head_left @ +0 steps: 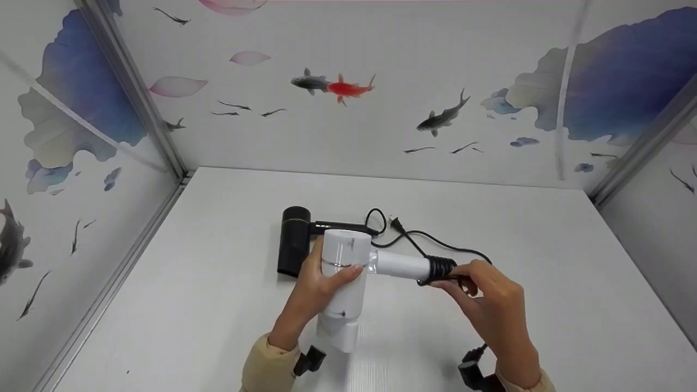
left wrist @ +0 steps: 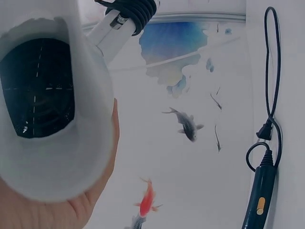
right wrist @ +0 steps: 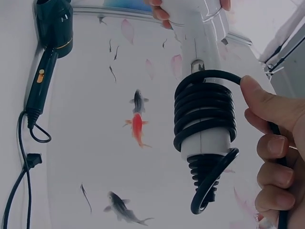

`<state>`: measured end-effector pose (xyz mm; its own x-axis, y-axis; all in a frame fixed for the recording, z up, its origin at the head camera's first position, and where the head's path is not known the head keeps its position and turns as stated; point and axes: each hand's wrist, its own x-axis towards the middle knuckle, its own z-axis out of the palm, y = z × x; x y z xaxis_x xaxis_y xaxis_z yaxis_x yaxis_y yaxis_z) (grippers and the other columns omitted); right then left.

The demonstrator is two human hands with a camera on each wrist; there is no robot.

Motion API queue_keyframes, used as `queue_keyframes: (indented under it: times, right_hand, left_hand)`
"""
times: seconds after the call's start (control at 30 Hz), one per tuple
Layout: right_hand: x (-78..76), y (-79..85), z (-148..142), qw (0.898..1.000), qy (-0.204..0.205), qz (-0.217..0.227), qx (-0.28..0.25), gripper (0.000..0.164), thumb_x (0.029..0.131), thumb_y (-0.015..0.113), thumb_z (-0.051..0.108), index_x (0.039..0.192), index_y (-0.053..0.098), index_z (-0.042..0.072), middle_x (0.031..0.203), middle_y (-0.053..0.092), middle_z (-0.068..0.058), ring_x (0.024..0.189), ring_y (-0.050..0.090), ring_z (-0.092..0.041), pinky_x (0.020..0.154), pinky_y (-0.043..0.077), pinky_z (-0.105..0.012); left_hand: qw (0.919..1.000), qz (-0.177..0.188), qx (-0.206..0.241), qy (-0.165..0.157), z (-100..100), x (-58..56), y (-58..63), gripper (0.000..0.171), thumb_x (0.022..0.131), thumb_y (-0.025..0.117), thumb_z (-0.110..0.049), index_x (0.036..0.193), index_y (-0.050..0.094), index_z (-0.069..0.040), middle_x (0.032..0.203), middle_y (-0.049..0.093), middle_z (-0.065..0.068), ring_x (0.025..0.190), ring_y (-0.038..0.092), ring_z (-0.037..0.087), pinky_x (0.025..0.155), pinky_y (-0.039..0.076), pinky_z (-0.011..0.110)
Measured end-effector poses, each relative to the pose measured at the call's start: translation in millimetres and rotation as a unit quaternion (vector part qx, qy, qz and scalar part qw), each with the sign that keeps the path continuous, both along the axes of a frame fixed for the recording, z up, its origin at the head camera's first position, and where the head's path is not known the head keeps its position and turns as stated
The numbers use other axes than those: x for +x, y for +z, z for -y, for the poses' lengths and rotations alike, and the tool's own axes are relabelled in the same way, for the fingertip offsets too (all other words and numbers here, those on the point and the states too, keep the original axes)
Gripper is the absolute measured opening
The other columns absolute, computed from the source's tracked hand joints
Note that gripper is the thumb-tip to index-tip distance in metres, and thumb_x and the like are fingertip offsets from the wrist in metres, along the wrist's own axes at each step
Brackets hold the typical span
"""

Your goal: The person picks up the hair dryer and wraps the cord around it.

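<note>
My left hand (head_left: 321,280) grips the barrel of a white hair dryer (head_left: 346,294), thumb across its front. The dryer's handle points right, and a black power cord (right wrist: 205,112) is wound round it in several coils near its end. My right hand (head_left: 484,296) pinches the cord between thumb and forefinger just beside the coils, the other fingers curled over the loose length. In the left wrist view the dryer's open nozzle (left wrist: 38,90) faces the camera.
Behind the white dryer lies a black hair dryer (head_left: 294,239) on the white table (head_left: 218,218), its cord (head_left: 452,244) and plug (head_left: 396,224) stretching to the right. White panels printed with fish (head_left: 351,89) enclose the table at the back and sides.
</note>
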<state>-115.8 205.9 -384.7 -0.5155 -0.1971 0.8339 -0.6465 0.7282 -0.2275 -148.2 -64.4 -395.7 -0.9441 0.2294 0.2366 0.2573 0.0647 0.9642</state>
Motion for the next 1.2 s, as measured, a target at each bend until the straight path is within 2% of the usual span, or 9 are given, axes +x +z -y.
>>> queue_keyframes:
  times: [0.07, 0.13, 0.37, 0.5, 0.57, 0.63, 0.97, 1.2]
  right_hand:
    - [0.6, 1.8, -2.6, 1.0, -0.013, 0.003, -0.003, 0.03, 0.058, 0.086, 0.016, 0.076, 0.063, 0.008, 0.07, 0.056, 0.004, 0.059, 0.045, -0.001, 0.052, 0.038, -0.011]
    - [0.4, 2.6, -4.2, 1.0, -0.017, 0.005, -0.009, 0.033, 0.055, 0.087, 0.016, 0.076, 0.062, 0.008, 0.07, 0.056, 0.003, 0.06, 0.045, -0.001, 0.053, 0.038, -0.01]
    - [1.1, 1.5, -3.9, 0.998, -0.011, 0.034, -0.043, 0.03, 0.072, 0.075, 0.035, 0.078, 0.064, 0.009, 0.069, 0.055, 0.003, 0.063, 0.041, -0.003, 0.056, 0.034, -0.012]
    - [2.2, 1.4, -5.9, 0.997, -0.029, 0.05, -0.051, 0.025, 0.065, 0.082, 0.024, 0.077, 0.064, 0.011, 0.068, 0.056, 0.004, 0.062, 0.04, -0.001, 0.055, 0.034, -0.013]
    - [2.4, 1.8, -7.3, 0.996, -0.034, 0.056, -0.054, 0.027, 0.059, 0.084, 0.014, 0.077, 0.064, 0.011, 0.069, 0.057, 0.005, 0.061, 0.04, 0.0, 0.055, 0.035, -0.013]
    - [2.3, 2.5, -8.3, 0.996, -0.033, 0.061, -0.057, 0.028, 0.058, 0.085, 0.011, 0.078, 0.065, 0.011, 0.07, 0.058, 0.004, 0.062, 0.041, 0.0, 0.056, 0.037, -0.012]
    - [-0.9, -0.1, -11.7, 0.995, 0.012, 0.067, -0.074, 0.028, 0.059, 0.084, 0.016, 0.078, 0.064, 0.01, 0.072, 0.058, 0.003, 0.063, 0.043, -0.003, 0.058, 0.037, -0.01]
    - [-2.6, 0.2, -13.5, 0.991, 0.074, 0.072, -0.082, 0.023, 0.061, 0.08, 0.002, 0.078, 0.064, 0.007, 0.071, 0.057, 0.001, 0.061, 0.043, 0.0, 0.054, 0.036, -0.012]
  left_hand:
    - [0.9999, 0.001, -0.004, -0.011, 0.2, -0.1, -0.4, 0.055, 0.081, 0.067, -0.027, 0.126, 0.041, -0.011, 0.107, 0.058, 0.013, 0.084, 0.059, 0.019, 0.07, 0.052, 0.036]
    - [0.9998, 0.0, -0.008, -0.019, 0.6, 0.1, -0.3, 0.055, 0.081, 0.067, -0.028, 0.127, 0.041, -0.012, 0.107, 0.058, 0.014, 0.085, 0.059, 0.019, 0.07, 0.053, 0.036]
    - [0.9986, 0.003, -0.027, -0.046, 2.9, -0.2, 0.6, 0.056, 0.079, 0.069, -0.028, 0.125, 0.041, -0.012, 0.101, 0.059, 0.012, 0.082, 0.059, 0.018, 0.068, 0.052, 0.036]
    - [0.9976, 0.007, -0.032, -0.061, 3.5, -0.6, 1.2, 0.055, 0.079, 0.069, -0.029, 0.124, 0.042, -0.012, 0.099, 0.059, 0.01, 0.08, 0.058, 0.017, 0.067, 0.052, 0.035]
    - [0.9974, 0.008, -0.03, -0.065, 4.0, -0.7, 1.6, 0.056, 0.079, 0.069, -0.029, 0.124, 0.042, -0.012, 0.099, 0.059, 0.01, 0.081, 0.058, 0.018, 0.067, 0.052, 0.036]
    - [0.9972, 0.008, -0.028, -0.069, 5.1, -0.5, 2.4, 0.056, 0.079, 0.069, -0.03, 0.124, 0.042, -0.012, 0.098, 0.059, 0.01, 0.081, 0.059, 0.018, 0.067, 0.052, 0.036]
    - [0.9937, 0.027, -0.002, -0.109, 10.0, -0.2, 3.7, 0.06, 0.078, 0.067, -0.028, 0.129, 0.04, -0.012, 0.098, 0.058, 0.007, 0.081, 0.059, 0.018, 0.068, 0.052, 0.037]
    - [0.9887, 0.049, 0.034, -0.138, 13.8, 1.6, 5.5, 0.065, 0.076, 0.065, -0.029, 0.132, 0.039, -0.009, 0.098, 0.058, 0.005, 0.084, 0.057, 0.018, 0.071, 0.049, 0.036]
